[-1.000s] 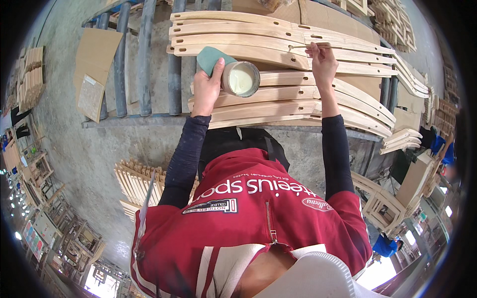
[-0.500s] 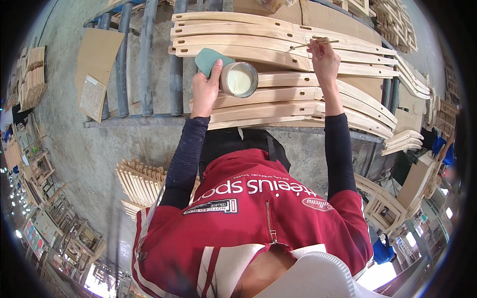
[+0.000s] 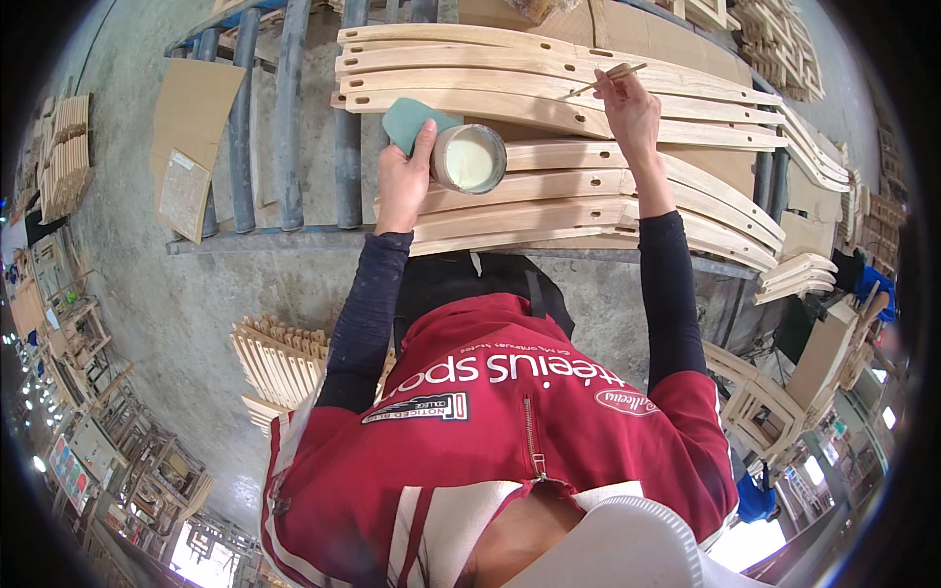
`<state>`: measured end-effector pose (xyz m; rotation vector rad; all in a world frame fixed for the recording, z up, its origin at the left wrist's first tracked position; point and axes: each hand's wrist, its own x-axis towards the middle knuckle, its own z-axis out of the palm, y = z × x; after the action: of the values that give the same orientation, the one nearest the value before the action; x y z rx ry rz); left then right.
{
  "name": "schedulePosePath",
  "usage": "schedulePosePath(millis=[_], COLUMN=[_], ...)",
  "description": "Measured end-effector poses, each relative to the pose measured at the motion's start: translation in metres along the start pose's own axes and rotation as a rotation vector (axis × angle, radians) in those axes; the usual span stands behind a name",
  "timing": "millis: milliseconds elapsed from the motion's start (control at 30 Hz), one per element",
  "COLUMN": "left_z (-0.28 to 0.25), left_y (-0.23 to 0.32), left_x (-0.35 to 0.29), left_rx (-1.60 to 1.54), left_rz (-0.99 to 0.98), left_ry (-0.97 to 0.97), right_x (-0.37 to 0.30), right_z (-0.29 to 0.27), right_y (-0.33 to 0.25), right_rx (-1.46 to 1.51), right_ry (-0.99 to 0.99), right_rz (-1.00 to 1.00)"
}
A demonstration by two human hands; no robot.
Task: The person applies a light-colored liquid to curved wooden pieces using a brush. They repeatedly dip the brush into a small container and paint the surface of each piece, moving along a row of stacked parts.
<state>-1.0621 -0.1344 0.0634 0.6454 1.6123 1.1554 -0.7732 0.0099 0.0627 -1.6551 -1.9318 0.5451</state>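
Observation:
My left hand [image 3: 402, 186] is closed round a cup [image 3: 472, 160] of pale cream liquid and a flat green piece [image 3: 416, 122], whose material I cannot make out. Just right of them, my right hand [image 3: 632, 118] pinches a thin wooden stick [image 3: 581, 91]. The stick slants over the far group of curved wooden slats [image 3: 441, 61], its tip close to a slat; whether it touches, I cannot tell. Oval slots show near the ends and bends of these slats. A second group of slats [image 3: 549, 184] lies nearer me, partly under the cup and my left hand.
The slats rest on a rack of grey rollers [image 3: 291, 118] with cardboard [image 3: 671, 41] beneath some of them. A cardboard sheet [image 3: 201, 108] leans over the rack's left part. Stacked wooden parts [image 3: 279, 358] stand on the floor behind my left arm.
My right hand has moved slightly left with the stick, and the stick's tip has shifted left along the far slats. My left hand and the cup have barely moved.

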Motion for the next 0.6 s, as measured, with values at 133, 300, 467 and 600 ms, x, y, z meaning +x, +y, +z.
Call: schedulePosePath(millis=[133, 300, 467, 600], left_z=[0.002, 0.000, 0.003, -0.001], left_y=[-0.002, -0.005, -0.002, -0.003], left_x=[-0.001, -0.001, -0.003, -0.004], left_rx=[-0.012, -0.004, -0.034, -0.044], left_rz=[0.026, 0.046, 0.027, 0.018], left_ry=[0.028, 0.016, 0.021, 0.012], right_x=[0.000, -0.004, -0.005, -0.011], right_z=[-0.001, 0.002, 0.007, 0.001], right_y=[0.007, 0.000, 0.009, 0.005], right_rx=[0.030, 0.032, 0.097, 0.043], right_ry=[0.029, 0.022, 0.122, 0.119], right_rz=[-0.011, -0.036, -0.043, -0.026])
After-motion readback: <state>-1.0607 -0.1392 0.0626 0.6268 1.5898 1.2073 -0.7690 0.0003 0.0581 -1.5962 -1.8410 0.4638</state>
